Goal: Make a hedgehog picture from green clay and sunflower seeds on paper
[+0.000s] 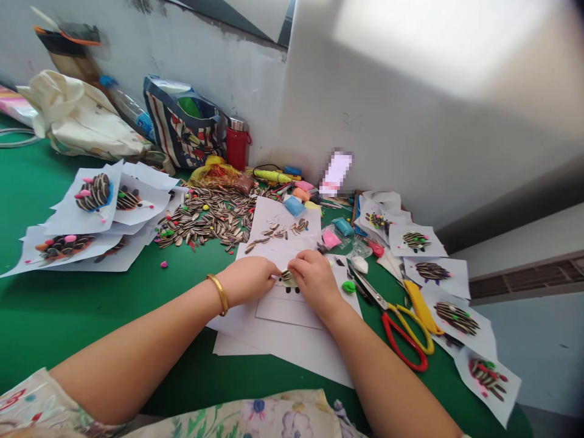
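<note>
My left hand (249, 278), with a gold bangle at the wrist, and my right hand (314, 278) meet over a small white card (292, 307) on a stack of white paper sheets. Between their fingertips lies a small seed-covered clay shape (287, 278). Both hands have the fingers curled in and pressed onto it. A few loose sunflower seeds (274, 234) lie on the sheet just beyond the hands.
A large heap of sunflower seeds (205, 219) spreads behind the sheets. Finished seed pictures (93, 194) lie at the left and others (456, 316) down the right edge. Red and yellow scissors (401, 325), clay pieces, a red flask (237, 146) and bags stand by the wall.
</note>
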`<state>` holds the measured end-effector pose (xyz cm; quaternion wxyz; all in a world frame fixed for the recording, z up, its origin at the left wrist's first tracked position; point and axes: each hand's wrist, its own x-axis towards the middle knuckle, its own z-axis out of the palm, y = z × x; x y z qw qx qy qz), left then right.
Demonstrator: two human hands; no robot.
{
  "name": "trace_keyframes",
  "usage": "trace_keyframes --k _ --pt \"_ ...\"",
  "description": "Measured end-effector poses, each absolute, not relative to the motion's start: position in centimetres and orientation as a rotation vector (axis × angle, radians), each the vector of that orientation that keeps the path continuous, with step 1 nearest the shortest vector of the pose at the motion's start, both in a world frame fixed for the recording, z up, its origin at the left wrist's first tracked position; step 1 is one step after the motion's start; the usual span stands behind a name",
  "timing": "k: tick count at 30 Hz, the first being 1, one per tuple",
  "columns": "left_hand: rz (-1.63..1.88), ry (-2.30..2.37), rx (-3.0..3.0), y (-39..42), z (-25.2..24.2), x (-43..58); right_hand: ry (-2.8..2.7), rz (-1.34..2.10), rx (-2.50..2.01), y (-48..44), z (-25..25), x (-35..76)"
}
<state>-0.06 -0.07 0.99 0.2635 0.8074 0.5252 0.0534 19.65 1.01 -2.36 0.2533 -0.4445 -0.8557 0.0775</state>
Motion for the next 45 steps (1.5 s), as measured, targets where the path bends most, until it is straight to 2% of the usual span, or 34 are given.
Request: trace_keyframes --k 16,21,25,30,45 --pt "0.113 1.438 2.237 -0.3 0.6 0.1 -2.361 0.176 -1.197 0.8 -2.2 19.7" --pt "0.509 1.411 1.915 0.7 0.9 -0.4 -2.256 0.208 -1.160 0.7 -1.8 20.4" --pt "0.725 1.210 1.276 0.8 1.1 0.1 -2.110 0.238 -1.091 0.0 -1.3 20.3" --pt "0.702 1.038 0.854 0.0 1.1 1.1 -2.110 0.298 -0.986 -1.3 -0.9 19.4" --pt "0.551 0.990 0.852 -1.1 1.1 2.2 -2.188 0.220 -0.946 -1.6 -0.7 18.9"
